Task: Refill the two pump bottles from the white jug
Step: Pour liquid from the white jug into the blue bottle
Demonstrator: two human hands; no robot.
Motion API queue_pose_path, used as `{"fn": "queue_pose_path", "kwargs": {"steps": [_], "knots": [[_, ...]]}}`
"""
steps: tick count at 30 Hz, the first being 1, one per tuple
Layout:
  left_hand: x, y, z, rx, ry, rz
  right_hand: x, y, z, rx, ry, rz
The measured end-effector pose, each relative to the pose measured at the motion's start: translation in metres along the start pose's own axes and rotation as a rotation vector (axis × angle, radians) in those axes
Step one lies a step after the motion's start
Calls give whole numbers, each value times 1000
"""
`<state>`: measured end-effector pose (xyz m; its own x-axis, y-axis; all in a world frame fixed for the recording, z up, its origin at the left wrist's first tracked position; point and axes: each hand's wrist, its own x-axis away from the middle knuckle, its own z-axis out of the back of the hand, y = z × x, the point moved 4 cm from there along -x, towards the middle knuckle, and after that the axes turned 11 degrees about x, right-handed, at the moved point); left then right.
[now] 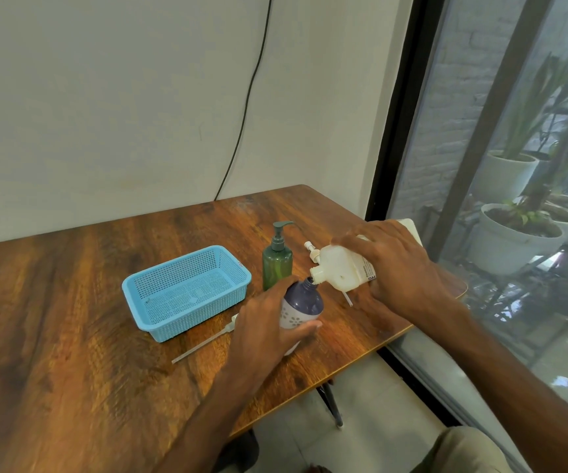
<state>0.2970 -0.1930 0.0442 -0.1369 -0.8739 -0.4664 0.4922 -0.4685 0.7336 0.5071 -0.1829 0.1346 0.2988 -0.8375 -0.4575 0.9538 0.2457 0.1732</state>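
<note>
My right hand (397,264) grips the white jug (340,269), tipped on its side with its spout touching the open neck of the purple pump bottle (303,303). My left hand (269,326) holds that purple bottle, tilted toward the jug, its pump removed. A green pump bottle (277,261) stands upright just behind, with its pump head on. One loose white pump with a long tube (204,343) lies on the table left of my left hand. Another white pump (311,250) lies behind the jug, partly hidden.
A blue perforated plastic basket (187,291) sits on the wooden table (71,319) left of the bottles. The table's right edge runs close to a glass window with potted plants outside. A black cable hangs down the wall behind.
</note>
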Motion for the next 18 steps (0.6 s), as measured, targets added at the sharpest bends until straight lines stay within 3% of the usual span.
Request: {"fn": "queue_pose_path", "kwargs": {"steps": [18], "knots": [[0,1,1,8,0,3,-5,-4,3,20,-4,27]]}}
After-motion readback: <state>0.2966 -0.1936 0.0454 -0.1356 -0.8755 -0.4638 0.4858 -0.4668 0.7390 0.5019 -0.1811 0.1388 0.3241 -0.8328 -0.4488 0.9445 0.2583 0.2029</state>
